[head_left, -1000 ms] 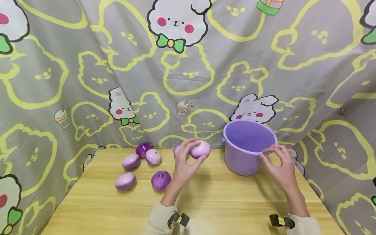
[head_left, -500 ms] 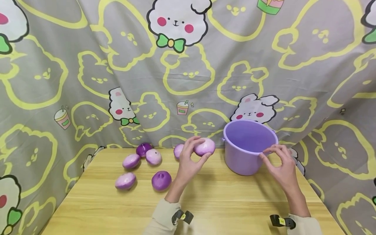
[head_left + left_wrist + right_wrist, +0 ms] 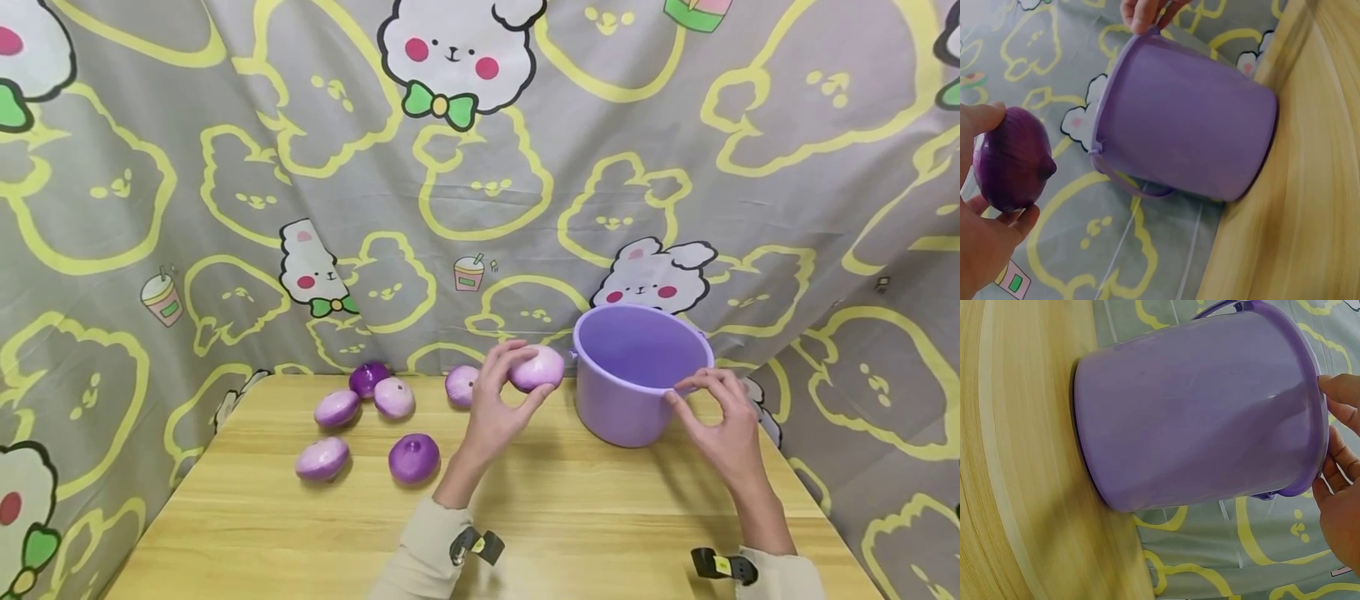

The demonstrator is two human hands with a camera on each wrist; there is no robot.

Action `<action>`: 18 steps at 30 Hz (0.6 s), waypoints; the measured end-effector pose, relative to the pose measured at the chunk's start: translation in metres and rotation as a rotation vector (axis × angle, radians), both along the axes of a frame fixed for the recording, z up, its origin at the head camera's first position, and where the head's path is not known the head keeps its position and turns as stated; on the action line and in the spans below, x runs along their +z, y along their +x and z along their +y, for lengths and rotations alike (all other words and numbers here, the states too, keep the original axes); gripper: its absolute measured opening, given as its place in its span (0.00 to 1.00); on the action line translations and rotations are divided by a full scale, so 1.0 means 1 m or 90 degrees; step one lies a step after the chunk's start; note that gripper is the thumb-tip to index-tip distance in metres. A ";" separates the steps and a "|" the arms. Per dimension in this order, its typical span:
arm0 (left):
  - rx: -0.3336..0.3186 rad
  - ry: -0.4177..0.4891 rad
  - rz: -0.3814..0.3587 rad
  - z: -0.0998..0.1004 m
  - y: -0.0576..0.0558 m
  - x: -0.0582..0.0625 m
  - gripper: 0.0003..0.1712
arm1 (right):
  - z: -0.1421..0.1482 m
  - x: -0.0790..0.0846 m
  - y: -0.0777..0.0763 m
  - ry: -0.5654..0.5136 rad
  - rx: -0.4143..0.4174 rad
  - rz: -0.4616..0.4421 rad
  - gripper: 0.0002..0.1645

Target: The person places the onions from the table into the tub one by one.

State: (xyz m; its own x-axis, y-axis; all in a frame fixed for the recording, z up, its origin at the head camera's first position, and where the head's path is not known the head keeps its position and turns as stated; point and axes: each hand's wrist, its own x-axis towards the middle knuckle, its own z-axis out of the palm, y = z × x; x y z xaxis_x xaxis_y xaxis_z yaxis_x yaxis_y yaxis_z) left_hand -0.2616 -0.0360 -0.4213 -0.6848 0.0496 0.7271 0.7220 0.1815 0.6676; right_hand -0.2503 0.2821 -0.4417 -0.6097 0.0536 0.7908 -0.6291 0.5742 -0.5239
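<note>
My left hand (image 3: 497,421) holds a purple onion (image 3: 540,369) between thumb and fingers, raised above the table just left of the purple bucket (image 3: 618,410). Seen from the left wrist, the dark root side of that onion (image 3: 1017,164) faces the camera, apart from the bucket wall (image 3: 1179,119). My right hand (image 3: 726,429) pinches the bucket's near right rim, with the thumb outside in the right wrist view. The bucket stands upright on the table, and its floor is hidden.
Several more onions lie on the wooden table (image 3: 570,533) at the left, among them a dark one (image 3: 414,458) in front and a pale one (image 3: 461,387) behind my left hand. A patterned grey curtain (image 3: 480,208) hangs behind the table.
My left hand has carried the onion to the right and slightly up, closer to the bucket. My right hand has stayed on the rim, and the bucket has not moved.
</note>
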 end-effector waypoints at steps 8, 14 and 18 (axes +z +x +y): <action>-0.012 0.000 0.015 0.007 -0.005 0.004 0.25 | 0.000 0.000 0.000 -0.003 0.002 0.007 0.17; -0.010 -0.003 0.013 0.015 -0.006 0.007 0.26 | 0.000 -0.001 -0.002 -0.005 0.005 0.020 0.18; -0.008 0.001 0.012 0.019 0.002 0.016 0.25 | 0.001 -0.002 -0.003 -0.005 0.010 0.027 0.18</action>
State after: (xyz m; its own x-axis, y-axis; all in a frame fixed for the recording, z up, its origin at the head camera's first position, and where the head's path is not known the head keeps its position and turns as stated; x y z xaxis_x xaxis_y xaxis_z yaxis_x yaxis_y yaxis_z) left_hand -0.2601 -0.0168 -0.4049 -0.6698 0.0575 0.7403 0.7371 0.1715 0.6536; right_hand -0.2532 0.2826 -0.4437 -0.5760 0.0511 0.8159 -0.6598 0.5602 -0.5008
